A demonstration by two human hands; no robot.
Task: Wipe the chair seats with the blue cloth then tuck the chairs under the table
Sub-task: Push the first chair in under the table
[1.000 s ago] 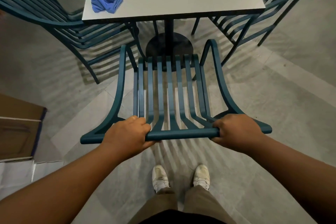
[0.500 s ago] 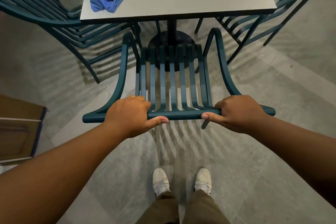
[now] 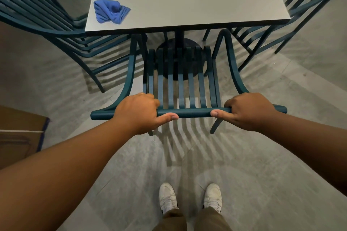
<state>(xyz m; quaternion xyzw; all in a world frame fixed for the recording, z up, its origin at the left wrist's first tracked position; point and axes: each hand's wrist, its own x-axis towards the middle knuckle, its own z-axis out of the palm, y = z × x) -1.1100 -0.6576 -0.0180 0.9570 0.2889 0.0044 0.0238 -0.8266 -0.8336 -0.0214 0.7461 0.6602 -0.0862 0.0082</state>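
A teal slatted metal chair (image 3: 191, 88) stands in front of me, its seat partly under the grey square table (image 3: 187, 2). My left hand (image 3: 139, 112) grips the left part of the chair's top rail. My right hand (image 3: 247, 111) grips the right part of the same rail. Both thumbs lie along the rail's near side. The crumpled blue cloth (image 3: 110, 11) lies on the table's near left corner, away from both hands.
A second teal chair (image 3: 47, 22) stands at the table's left side and a third (image 3: 293, 11) at its right. The table's black round base (image 3: 178, 54) is under the chair seat. A cardboard box (image 3: 18, 137) sits on the floor at left. My white shoes (image 3: 189, 199) are below.
The chair has slid forward toward the table, its front now under the table edge. Both hands kept hold of the top rail and my arms have stretched out.
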